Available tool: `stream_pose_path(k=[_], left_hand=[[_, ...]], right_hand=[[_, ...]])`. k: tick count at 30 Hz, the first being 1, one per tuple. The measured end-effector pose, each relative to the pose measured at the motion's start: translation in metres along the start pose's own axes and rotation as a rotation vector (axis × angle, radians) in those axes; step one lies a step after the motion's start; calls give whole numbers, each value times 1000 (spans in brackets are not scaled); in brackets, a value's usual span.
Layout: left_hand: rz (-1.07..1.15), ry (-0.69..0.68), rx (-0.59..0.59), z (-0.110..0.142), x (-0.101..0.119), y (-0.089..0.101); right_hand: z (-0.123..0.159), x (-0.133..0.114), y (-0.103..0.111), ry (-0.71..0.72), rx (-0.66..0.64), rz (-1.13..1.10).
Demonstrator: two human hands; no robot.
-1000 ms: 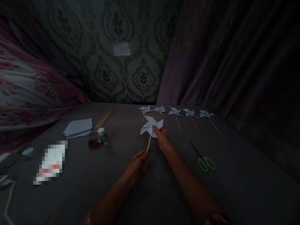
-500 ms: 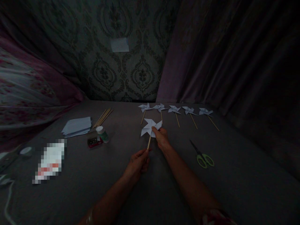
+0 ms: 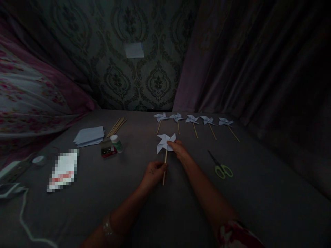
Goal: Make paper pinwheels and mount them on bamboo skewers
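Now my L fingers [image 3: 163, 166] grip stick [image 3: 166, 156], R fingers [image 3: 172, 143] pinch pinwheel [image 3: 162, 140] ctr.; 5 other pinwheels [image 3: 192, 119] appear done, spare sticks [image 3: 117, 126] + ppr. stack [image 3: 89, 136] unused.

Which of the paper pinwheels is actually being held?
The nearest pinwheel: the left hand grips its stick, the right hand its paper. The other five pinwheels lie in a row behind.

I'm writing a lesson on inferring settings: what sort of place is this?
Probably a room in a home, serving as a craft spot: the damask-patterned wallpaper and mauve curtain suggest a home, and the handheld paper pinwheel suggests craft work.
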State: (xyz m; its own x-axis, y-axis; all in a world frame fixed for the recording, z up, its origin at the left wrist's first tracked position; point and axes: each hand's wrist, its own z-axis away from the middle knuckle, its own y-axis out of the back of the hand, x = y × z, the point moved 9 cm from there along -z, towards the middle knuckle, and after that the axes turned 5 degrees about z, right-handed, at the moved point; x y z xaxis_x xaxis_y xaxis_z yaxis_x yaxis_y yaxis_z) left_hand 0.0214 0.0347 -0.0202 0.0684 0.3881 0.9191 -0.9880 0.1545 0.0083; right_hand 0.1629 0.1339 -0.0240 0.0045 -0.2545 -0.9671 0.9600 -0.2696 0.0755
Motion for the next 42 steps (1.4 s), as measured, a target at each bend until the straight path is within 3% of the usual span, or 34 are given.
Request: stream_pose_path(k=[5, 11, 17, 22, 27, 31, 35, 39, 42], left_hand=[[-300, -162, -35, 4, 16, 3], [-425, -87, -104, 13, 9, 2], [-599, -93, -168, 20, 14, 0], [-793, -294, -152, 21, 32, -6], [-924, -364, -165, 18, 39, -7], [-978, -369, -24, 4, 54, 6], [-955, -496, 169, -12, 70, 16], [-1028, -439, 264, -30, 59, 21], [-1029, -405, 258, -37, 52, 20]], right_hand=[[2, 1, 1, -32, -71, 99], [4, 0, 29, -14, -65, 284], [10, -27, 61, 252, 127, 430], [21, -34, 53, 456, 153, 482], [37, -31, 40, 641, 132, 703], [42, -25, 38, 613, 131, 848], [47, -24, 35, 630, 118, 898], [50, -22, 30, 651, 80, 931], [51, -20, 27, 652, 62, 957]])
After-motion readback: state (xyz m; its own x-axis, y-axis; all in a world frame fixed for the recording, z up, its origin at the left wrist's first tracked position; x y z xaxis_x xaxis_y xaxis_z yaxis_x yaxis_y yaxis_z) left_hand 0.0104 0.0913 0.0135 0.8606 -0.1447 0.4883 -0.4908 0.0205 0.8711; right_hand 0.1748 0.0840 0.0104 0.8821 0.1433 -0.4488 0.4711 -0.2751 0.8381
